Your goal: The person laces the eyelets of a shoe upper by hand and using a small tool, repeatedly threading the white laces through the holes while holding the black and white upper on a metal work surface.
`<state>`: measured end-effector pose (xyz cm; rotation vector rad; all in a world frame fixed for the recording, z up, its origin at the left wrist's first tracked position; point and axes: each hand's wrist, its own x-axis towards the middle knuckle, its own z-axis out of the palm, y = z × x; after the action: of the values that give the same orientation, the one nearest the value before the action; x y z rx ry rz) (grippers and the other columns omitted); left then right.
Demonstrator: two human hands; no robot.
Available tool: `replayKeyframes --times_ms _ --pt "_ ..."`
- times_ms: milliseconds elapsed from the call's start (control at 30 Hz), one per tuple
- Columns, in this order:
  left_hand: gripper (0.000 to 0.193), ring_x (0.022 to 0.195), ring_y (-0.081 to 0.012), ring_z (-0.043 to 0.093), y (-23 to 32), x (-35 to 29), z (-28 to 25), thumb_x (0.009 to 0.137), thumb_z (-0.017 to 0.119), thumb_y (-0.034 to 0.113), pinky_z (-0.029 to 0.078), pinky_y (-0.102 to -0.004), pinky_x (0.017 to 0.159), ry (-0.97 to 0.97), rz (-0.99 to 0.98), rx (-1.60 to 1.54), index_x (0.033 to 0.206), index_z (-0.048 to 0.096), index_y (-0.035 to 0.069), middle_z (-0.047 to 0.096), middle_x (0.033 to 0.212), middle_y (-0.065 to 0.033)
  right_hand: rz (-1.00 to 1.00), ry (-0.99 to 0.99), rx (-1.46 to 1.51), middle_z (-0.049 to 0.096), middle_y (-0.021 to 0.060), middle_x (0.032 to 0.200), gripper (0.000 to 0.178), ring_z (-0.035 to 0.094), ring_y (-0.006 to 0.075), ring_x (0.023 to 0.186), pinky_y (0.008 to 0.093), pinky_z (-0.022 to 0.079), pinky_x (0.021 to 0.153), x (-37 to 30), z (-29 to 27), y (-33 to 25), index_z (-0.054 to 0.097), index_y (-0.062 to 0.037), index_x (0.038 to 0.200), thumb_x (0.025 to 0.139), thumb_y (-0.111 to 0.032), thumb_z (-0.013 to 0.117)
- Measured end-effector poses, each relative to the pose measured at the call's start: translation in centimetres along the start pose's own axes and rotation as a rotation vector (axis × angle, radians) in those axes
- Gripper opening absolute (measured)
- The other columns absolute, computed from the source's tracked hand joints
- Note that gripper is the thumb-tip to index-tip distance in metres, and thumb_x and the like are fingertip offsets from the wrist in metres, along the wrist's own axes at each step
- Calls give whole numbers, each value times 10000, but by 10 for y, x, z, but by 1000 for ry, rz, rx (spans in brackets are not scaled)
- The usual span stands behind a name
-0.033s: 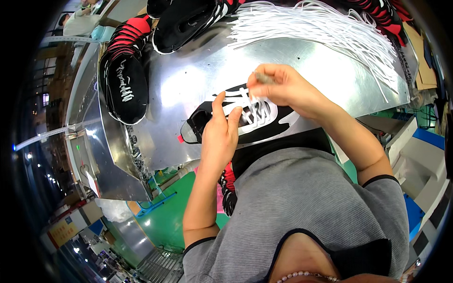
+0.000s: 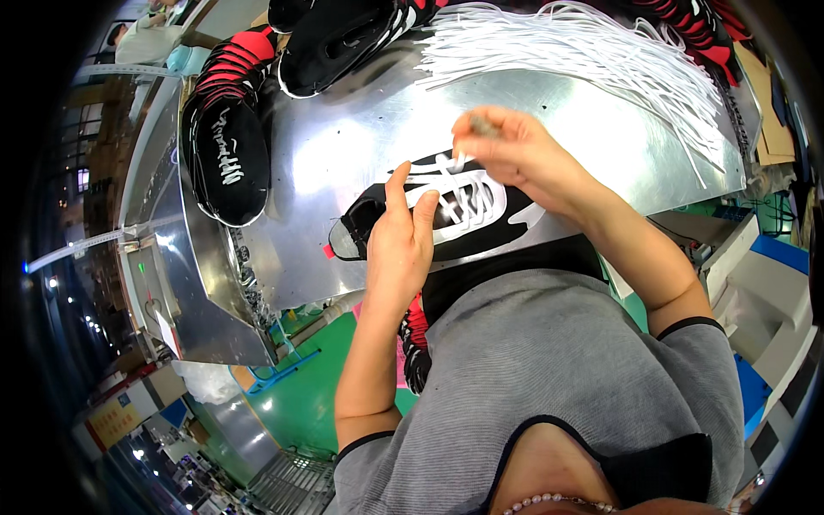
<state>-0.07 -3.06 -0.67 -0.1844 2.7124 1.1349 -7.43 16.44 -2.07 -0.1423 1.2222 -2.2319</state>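
A black shoe upper (image 2: 519, 204) with a white eyelet panel lies on the metal table, its heel end to the left. White shoelace (image 2: 468, 204) crosses its opening in several rows. My left hand (image 2: 400, 236) grips the upper near the collar, thumb and forefinger apart over the lacing; its other fingers are hidden. Just above the far eyelets, my right hand (image 2: 524, 159) is closed, with a stretch of white lace at its fingertips. A small grey-brown object (image 2: 485, 127), blurred, is also tucked in those fingers; its kind is unclear.
A heap of loose white laces (image 2: 566, 51) spreads over the far right of the table (image 2: 343, 172). Black and red shoe uppers (image 2: 227, 159) lie at the left and far edges. Beyond the right edge stands a pale carton (image 2: 772, 283).
My right hand has shifted slightly up and away from the eyelets, drawing lace upward. The left hand and the upper have stayed nearly still.
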Motion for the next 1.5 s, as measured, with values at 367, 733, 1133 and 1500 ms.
replayKeyframes --times_ms 367,733,1133,1500 --pt "410 714 -313 551 -12 10 15 1009 477 393 451 -420 706 241 121 61 1216 614 68 597 668 -124 -19 -30 -516 647 -8 877 142 603 80 846 233 489 792 11 2 8 654 -26 997 869 -78 686" --pt "480 771 -264 567 -16 14 28 734 821 335 444 -365 800 379 125 -9 1124 676 96 666 808 -95 -363 146 -788 675 111 817 207 640 226 695 331 492 650 2 7 27 577 -12 1025 909 -168 649" --pt "453 675 -226 549 -19 12 31 748 805 226 406 -335 787 426 251 41 1149 661 73 664 782 -72 -205 -26 -1236 630 124 730 133 606 276 630 359 459 572 -10 1 8 561 -9 923 899 -115 636" --pt "461 750 -251 593 -23 2 29 785 707 63 433 -347 823 320 206 -190 1235 610 52 683 1077 -113 76 -184 -1351 657 145 769 200 650 325 715 417 487 664 0 9 -28 594 -31 1008 934 -216 581"
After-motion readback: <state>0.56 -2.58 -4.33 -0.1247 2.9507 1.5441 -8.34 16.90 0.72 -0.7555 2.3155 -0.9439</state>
